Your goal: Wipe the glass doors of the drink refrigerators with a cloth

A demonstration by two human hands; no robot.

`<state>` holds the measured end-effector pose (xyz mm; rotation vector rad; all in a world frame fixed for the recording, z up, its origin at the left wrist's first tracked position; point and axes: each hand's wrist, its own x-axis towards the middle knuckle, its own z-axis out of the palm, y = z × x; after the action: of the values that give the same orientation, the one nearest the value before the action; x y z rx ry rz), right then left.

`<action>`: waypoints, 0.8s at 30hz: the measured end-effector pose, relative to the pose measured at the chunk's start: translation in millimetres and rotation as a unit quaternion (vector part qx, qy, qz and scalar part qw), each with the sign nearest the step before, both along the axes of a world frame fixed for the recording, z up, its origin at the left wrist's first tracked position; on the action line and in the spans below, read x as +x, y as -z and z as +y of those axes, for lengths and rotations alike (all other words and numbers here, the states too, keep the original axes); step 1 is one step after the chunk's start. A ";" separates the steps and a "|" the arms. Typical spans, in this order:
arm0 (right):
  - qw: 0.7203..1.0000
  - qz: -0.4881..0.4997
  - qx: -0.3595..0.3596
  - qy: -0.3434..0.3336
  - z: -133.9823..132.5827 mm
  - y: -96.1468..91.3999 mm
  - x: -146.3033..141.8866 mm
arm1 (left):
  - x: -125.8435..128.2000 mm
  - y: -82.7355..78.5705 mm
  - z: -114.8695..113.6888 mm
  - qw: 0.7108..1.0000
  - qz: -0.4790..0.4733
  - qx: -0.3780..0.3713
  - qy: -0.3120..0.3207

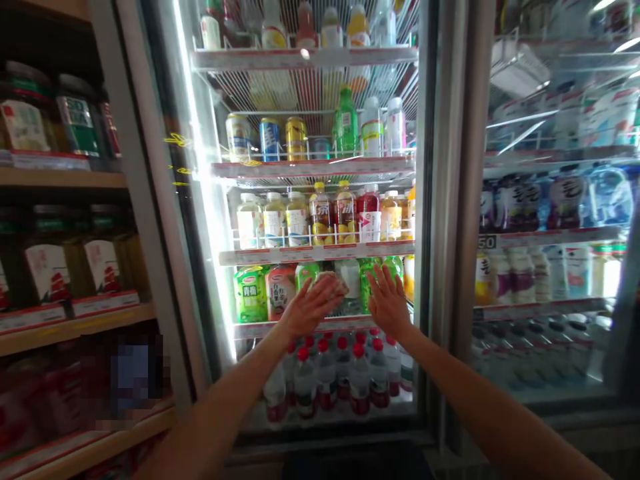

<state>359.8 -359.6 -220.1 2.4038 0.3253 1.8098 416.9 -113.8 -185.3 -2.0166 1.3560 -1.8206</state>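
Both hands reach toward the lit drinks fridge, at the height of its lower shelf. My left hand [313, 307] has its fingers stretched to the right, in front of a green-labelled bottle [306, 272] and a pale bottle [349, 275]. A mottled pinkish-white patch shows by its fingertips; I cannot make out what it is. My right hand [387, 303] is spread with fingers up, before green bottles [367, 270], and nothing shows in it. Whether either hand touches a bottle is unclear. To the left on this shelf stand a green pouch [251, 293] and a red-brown pouch [280, 292].
Red-capped bottles [327, 377] fill the fridge bottom. Above are a shelf of tea and juice bottles [320, 213] and one with cans [270, 140]. A metal door frame [457, 200] separates the right-hand fridge section. Wooden shelves [65, 177] with large jars stand left.
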 end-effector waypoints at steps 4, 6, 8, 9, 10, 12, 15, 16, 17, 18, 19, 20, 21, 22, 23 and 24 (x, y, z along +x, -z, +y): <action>1.000 0.008 -0.005 -0.002 -0.9 -0.8 -0.8 | 6.2 -10.8 15.7 0.989 -0.006 -0.145 -0.024; 1.000 0.010 0.008 -0.004 1.3 -0.6 -1.1 | 9.3 -14.7 19.6 0.969 0.004 -0.244 -0.041; 1.000 0.009 0.016 -0.005 3.2 -0.1 -1.2 | 8.1 -8.9 12.5 0.968 0.008 -0.246 -0.044; 1.000 0.008 0.017 -0.005 3.4 0.2 -1.1 | 6.3 -3.0 6.7 0.979 0.008 -0.202 -0.037; 1.000 0.008 0.015 -0.005 3.0 0.3 -1.0 | 4.4 3.7 1.8 0.989 0.008 -0.144 -0.026; 1.000 0.007 0.008 -0.007 0.7 0.4 -0.7 | 2.5 14.7 0.2 0.998 0.016 -0.056 -0.012; 1.000 0.008 -0.003 -0.012 -3.1 0.3 -0.5 | 7.7 17.0 25.5 0.993 0.031 -0.110 -0.027; 1.000 0.009 -0.003 -0.013 -3.5 0.4 -0.5 | 10.7 14.7 37.6 0.984 0.034 -0.172 -0.038; 1.000 0.009 -0.001 -0.012 -3.1 0.5 -0.5 | 13.4 12.3 48.5 0.969 0.037 -0.240 -0.049; 1.000 0.008 0.002 -0.011 -2.2 0.8 -0.5 | 15.2 10.8 56.6 0.952 0.039 -0.299 -0.058; 1.000 0.006 0.006 -0.009 -0.8 1.1 -0.4 | 15.7 10.7 60.8 0.938 0.042 -0.339 -0.065; 1.000 0.003 0.010 -0.007 0.7 1.4 -0.4 | 14.9 12.5 61.0 0.932 0.046 -0.354 -0.069; 1.000 0.001 0.013 -0.004 2.1 1.7 -0.3 | 13.3 15.9 57.6 0.934 0.051 -0.346 -0.069; 1.000 -0.002 0.013 -0.002 3.1 2.0 -0.1 | 11.3 20.5 51.9 0.946 0.057 -0.312 -0.066; 1.000 -0.004 0.012 0.000 3.6 2.1 0.0 | 9.5 25.4 45.8 0.960 0.063 -0.266 -0.063; 1.000 -0.005 0.010 0.002 3.5 2.2 0.2 | 8.5 29.8 41.0 0.971 0.069 -0.222 -0.059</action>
<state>360.1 -356.1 -222.3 2.4058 0.3026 1.8333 425.4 -72.9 -215.0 -2.4154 0.8826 -2.1087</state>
